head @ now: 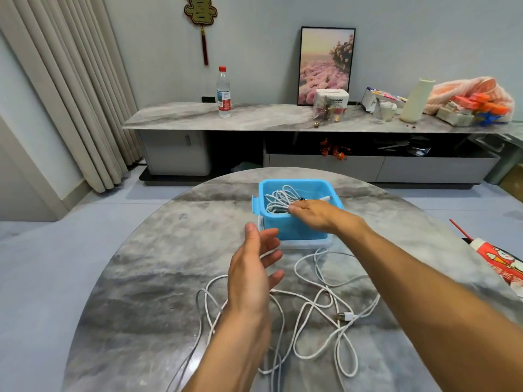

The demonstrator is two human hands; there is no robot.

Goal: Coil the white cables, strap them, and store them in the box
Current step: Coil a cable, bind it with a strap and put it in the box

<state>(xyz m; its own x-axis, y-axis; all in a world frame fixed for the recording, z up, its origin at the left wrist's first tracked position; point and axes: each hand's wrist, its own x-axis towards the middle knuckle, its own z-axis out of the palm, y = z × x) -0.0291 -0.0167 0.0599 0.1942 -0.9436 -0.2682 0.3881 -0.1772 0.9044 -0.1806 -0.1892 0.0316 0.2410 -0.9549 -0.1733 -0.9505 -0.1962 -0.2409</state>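
The blue box (pixel 297 224) holds a coiled white cable (pixel 278 200).

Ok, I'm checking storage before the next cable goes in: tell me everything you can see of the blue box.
The blue box is a squarish, open-topped container of what looks like plastic, with a small latch tab on its left rim. It stands upright on the marble-look table, apparently on a pale lid. Inside lies a coiled white cable. The right hand reaches over its near rim, fingers at the coil.
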